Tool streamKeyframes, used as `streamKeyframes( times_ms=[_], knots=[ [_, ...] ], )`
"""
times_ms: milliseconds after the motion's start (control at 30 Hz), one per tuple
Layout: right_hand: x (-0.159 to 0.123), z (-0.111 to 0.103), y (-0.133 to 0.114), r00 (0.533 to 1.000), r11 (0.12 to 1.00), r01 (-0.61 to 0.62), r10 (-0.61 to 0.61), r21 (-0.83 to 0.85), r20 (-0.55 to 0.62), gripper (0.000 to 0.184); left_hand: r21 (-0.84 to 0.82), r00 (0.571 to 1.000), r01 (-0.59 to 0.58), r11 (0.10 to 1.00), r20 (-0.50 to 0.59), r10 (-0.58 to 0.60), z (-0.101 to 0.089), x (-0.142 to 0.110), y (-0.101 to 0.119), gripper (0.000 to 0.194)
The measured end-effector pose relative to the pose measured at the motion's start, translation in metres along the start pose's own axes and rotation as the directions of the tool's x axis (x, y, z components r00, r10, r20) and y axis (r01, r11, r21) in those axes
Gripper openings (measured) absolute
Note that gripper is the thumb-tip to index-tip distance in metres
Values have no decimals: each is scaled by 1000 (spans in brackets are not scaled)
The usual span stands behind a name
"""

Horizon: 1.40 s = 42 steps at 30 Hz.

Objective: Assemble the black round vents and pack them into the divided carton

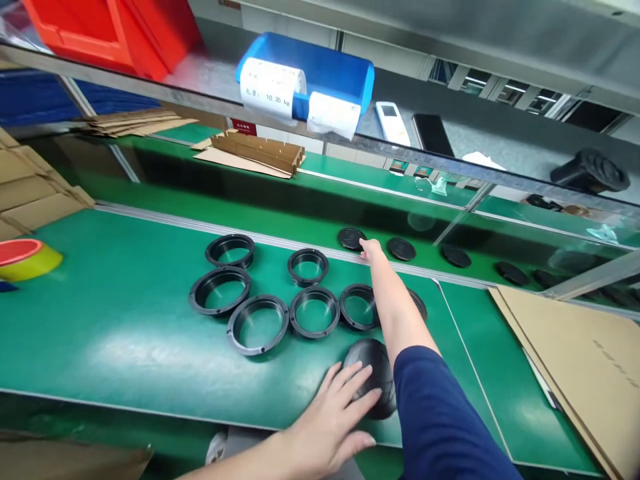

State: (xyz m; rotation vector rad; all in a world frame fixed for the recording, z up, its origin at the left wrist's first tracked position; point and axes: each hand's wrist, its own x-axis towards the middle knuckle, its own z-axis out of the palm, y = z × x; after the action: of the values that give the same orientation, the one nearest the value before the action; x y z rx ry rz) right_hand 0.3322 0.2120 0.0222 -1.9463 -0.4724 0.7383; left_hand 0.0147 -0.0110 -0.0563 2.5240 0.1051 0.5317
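Note:
My left hand [333, 417] lies flat with fingers spread on the near edge of the green mat, its fingertips touching a black round cap [373, 373]. My right arm in a blue sleeve stretches far forward; my right hand [373, 251] reaches a black disc [351, 238] on the conveyor belt, fingertips at its edge. Whether its fingers grip the disc I cannot make out. Several black plastic rings [260, 323] lie on the mat between both hands, one ring [230, 251] farthest left at the back.
More black discs [401, 249] ride the green belt to the right. Flat cardboard [575, 360] lies at right, a tape roll [23, 259] at left. A blue bin [320, 73], a remote [393, 123] and a phone sit on the shelf above.

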Motion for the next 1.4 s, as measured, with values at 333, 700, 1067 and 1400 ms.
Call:
streamKeyframes(
  times_ms=[333,700,1067,1400],
  knots=[
    [-146,-3,17,853,840,12,-291,542,433,33,-936,543,-151,317,-346,-765,-98,36,-36,66],
    [-267,-50,89,488,519,821,-854,240,179,40,-914,676,-309,-264,-16,-737,-112,25,18,56],
    [-272,-58,95,276,359,920,-880,160,386,66,-907,692,-257,-333,67,-719,-94,22,42,49],
    [-276,-85,107,457,552,803,-813,225,361,68,-934,702,-170,-315,109,-703,-83,26,41,54]
  ],
)
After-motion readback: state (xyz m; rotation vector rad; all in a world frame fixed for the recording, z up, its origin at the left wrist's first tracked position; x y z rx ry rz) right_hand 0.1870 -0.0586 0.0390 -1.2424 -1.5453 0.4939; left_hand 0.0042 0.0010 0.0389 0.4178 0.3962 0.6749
